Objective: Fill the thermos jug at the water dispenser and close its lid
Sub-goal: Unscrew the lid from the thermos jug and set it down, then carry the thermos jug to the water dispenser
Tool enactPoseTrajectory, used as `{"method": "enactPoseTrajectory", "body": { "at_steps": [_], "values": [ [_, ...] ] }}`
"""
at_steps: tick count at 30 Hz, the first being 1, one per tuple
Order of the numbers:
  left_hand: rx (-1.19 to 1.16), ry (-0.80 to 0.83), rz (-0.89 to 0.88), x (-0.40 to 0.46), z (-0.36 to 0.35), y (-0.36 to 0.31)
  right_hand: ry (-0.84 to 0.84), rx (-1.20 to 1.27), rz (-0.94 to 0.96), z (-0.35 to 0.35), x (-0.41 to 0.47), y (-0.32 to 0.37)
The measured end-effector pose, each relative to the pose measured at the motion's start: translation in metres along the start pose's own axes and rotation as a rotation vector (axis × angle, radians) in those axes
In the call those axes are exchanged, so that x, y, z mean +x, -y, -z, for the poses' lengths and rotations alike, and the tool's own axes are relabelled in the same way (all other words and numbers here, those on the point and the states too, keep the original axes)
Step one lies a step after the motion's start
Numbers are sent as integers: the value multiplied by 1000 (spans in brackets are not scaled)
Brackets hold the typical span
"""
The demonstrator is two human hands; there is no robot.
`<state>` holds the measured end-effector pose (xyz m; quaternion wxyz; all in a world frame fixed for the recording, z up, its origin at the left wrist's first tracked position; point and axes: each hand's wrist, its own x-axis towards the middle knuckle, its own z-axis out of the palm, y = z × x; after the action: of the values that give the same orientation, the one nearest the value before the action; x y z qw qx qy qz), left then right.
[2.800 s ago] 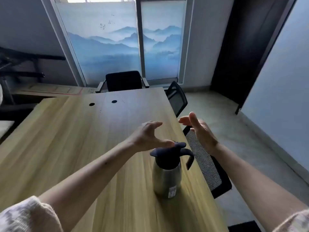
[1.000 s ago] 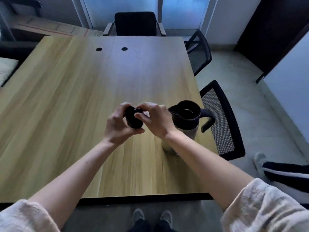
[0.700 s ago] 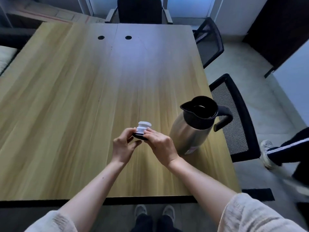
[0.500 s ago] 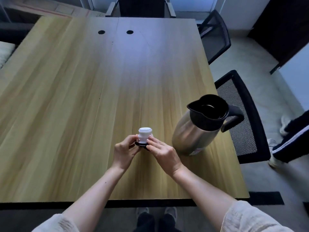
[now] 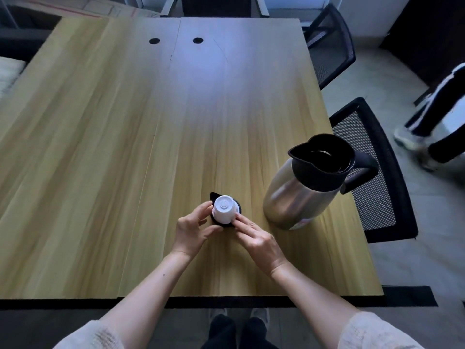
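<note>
Both sets of fingertips are pinching the lid [image 5: 224, 209], my left hand [image 5: 192, 229] curling round one side, my right hand [image 5: 256, 239] flat against the other (white plug facing up, on the table [image 5: 125, 147]). Beyond, the thermos jug [image 5: 309, 182] is standing open near the table's right edge.

The counter [image 5: 125, 147] lies bare across the upper and left frame; only the open jug [image 5: 309, 187] at right and the lid [image 5: 224, 210] at centre obstruct.
</note>
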<state>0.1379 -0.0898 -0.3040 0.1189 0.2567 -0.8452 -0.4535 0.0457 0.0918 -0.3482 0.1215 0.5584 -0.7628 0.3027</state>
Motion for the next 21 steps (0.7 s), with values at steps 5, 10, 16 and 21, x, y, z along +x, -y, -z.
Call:
{"method": "enactPoseTrajectory", "body": {
  "at_steps": [5, 10, 16, 21],
  "values": [
    [-2, -17, 5, 1, 9, -10, -77, 27, -130, 13, 4, -5],
    [-13, -27, -78, 7, 21, -44, -157, 2, -141, 48, 19, 0],
    [-95, -15, -309, 25, 34, -126, -350, 33, -54, 127, 38, 25],
    [-62, 60, -417, 44, 28, -192, -567, -47, -68, 204, 55, 16]
  ]
}}
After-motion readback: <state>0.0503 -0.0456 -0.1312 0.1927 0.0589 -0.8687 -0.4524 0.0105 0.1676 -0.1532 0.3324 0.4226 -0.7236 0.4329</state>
